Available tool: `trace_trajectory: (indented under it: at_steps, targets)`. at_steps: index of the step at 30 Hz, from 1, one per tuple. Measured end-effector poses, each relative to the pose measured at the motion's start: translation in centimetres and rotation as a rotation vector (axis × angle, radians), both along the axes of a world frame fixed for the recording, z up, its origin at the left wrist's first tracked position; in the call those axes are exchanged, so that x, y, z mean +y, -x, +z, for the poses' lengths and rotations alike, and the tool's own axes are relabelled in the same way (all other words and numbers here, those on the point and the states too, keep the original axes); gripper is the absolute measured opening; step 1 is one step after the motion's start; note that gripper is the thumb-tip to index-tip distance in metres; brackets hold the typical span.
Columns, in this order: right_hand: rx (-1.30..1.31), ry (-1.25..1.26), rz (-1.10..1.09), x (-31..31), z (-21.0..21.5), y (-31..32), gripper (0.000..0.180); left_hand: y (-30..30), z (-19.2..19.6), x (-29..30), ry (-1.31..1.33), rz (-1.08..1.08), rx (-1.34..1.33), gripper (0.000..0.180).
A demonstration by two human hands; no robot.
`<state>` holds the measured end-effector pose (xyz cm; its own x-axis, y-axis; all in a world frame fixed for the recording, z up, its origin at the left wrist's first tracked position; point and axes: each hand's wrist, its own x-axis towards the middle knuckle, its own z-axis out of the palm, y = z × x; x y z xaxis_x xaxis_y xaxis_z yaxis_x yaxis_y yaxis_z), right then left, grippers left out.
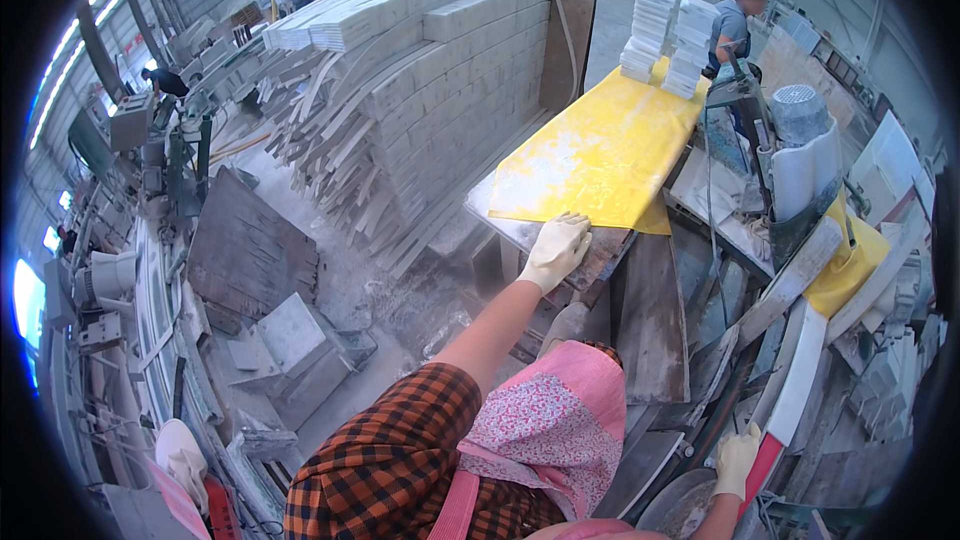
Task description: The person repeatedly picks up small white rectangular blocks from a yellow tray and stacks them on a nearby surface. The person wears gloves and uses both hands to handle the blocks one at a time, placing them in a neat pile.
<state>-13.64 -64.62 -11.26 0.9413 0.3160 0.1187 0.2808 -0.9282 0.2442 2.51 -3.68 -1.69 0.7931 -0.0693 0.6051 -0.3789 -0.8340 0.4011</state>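
Note:
My left hand [558,248], in a cream glove, is at the near edge of a yellow sheet [600,155] that covers a long table. Its fingers curl over the sheet's edge. White dust and wet-looking patches mark the sheet. Low on the right, my right hand [737,460], gloved the same way, is beside a white and red rail [790,400]. Its fingers look a little apart, and I see nothing held in them. At the far end of the yellow sheet stand two stacks of white stone strips [650,25].
A large pile of pale stone slabs and strips [440,90] rises left of the table. A machine with a motor [800,115] stands on the right, near a yellow cloth [848,255]. Beyond it is a person in a white cap [735,25]. Boards [250,240] lean at left.

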Motion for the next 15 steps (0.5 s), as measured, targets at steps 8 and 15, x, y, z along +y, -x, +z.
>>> trace_trajectory:
  at_steps: [8,15]
  targets:
    - [-0.005,-0.002,-0.026,1.0,1.1,0.3,0.026,0.0,0.1,-0.1,0.006,-0.002,-0.037,0.020]
    - [-0.043,-0.101,-0.003,0.7,0.8,0.5,0.024,0.3,0.6,-0.1,-0.003,-0.011,0.013,0.019]
